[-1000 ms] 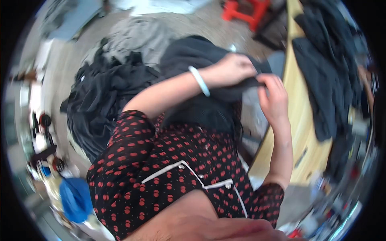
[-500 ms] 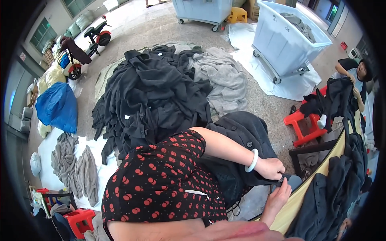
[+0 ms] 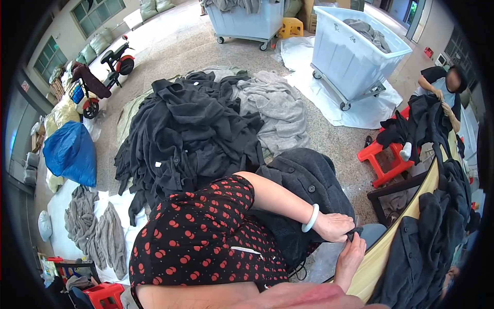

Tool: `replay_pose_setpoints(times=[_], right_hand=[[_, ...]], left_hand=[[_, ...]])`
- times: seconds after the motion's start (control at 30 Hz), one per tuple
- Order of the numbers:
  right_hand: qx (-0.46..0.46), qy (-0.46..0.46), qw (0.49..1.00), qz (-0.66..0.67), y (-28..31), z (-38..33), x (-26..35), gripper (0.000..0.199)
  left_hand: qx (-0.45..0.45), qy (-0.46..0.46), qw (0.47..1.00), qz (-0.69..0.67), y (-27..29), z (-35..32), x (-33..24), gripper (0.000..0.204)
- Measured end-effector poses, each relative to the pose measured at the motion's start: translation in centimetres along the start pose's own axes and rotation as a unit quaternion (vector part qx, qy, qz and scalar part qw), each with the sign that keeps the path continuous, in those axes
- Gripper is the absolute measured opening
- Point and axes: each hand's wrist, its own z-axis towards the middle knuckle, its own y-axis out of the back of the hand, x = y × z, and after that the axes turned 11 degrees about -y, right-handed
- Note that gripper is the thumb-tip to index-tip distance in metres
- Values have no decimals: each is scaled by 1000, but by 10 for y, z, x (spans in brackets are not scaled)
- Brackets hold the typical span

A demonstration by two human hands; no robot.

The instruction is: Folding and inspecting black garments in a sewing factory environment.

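Note:
A dark grey buttoned cardigan [image 3: 319, 177] is draped over my lap, with round buttons showing along its upper part. My left hand [image 3: 333, 226], a pale bangle [image 3: 311, 218] on its wrist, is closed on the cardigan's edge at the right end. Just below it, the fingers of my right hand [image 3: 352, 255] pinch the same bit of dark cloth. The fingertips of both hands nearly meet there, and the small part between them is partly hidden.
To my right, a pale yellow table [image 3: 381, 265] bears dark buttoned garments [image 3: 406, 257]. A co-worker [image 3: 442, 85] handles dark cloth beside a red stool [image 3: 383, 162]. Ahead lies a heap of dark garments [image 3: 190, 118] beside grey ones [image 3: 278, 110]. A wheeled bin [image 3: 350, 62] stands beyond.
The whole view has shifted slightly, so the scene sits a little further left and lower. Both hands stay on the cardigan's edge, with the fingers slightly re-angled.

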Motion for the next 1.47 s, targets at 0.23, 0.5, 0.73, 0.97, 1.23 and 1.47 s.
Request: replay_pose_setpoints(times=[0.23, 0.5, 0.73, 0.97, 1.23, 1.47], right_hand=[[11, -26, 1000, -8, -2, 1, 5, 24], [30, -5, 999, -23, 5, -1, 4, 21], [30, 8, 996, 80, 13, -2, 2, 18], [103, -158, 911, 366, 15, 1, -2, 28], [131, -185, 798, 558, 6, 17, -6, 20], [102, -284, 810, 504, -15, 4, -42, 24]], left_hand=[[-53, -15, 998, 38, -14, -3, 10, 18], [-54, -68, 995, 50, -4, -3, 11, 10], [-2, -126, 992, 12, 17, -6, 6, 13], [36, -162, 982, -95, 22, -5, 13, 17], [107, -66, 988, -92, 68, -22, 31, 34], [208, 107, 958, -165, 87, -54, 70, 31]])
